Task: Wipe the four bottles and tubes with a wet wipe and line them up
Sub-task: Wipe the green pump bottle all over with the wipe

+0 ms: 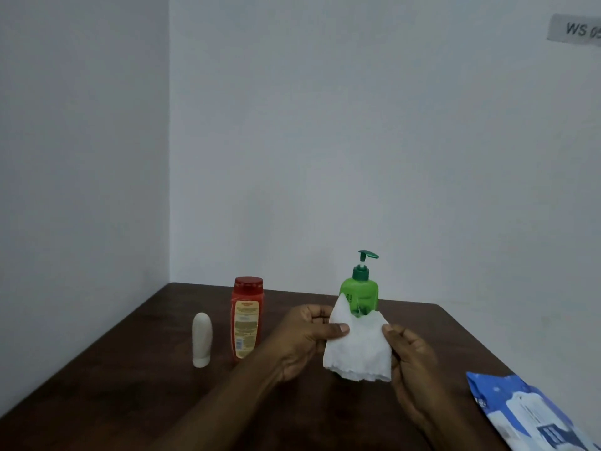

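Both my hands hold a white wet wipe above the dark wooden table. My left hand pinches its left edge between thumb and fingers. My right hand pinches its right edge. Behind the wipe stands a green pump bottle, its lower part hidden by the wipe. To the left an orange-red bottle with a red cap stands upright. Further left, a small white tube stands on its cap.
A blue and white wet-wipe pack lies at the table's right front edge. Walls meet in a corner behind the table. A grey label is stuck high on the right wall.
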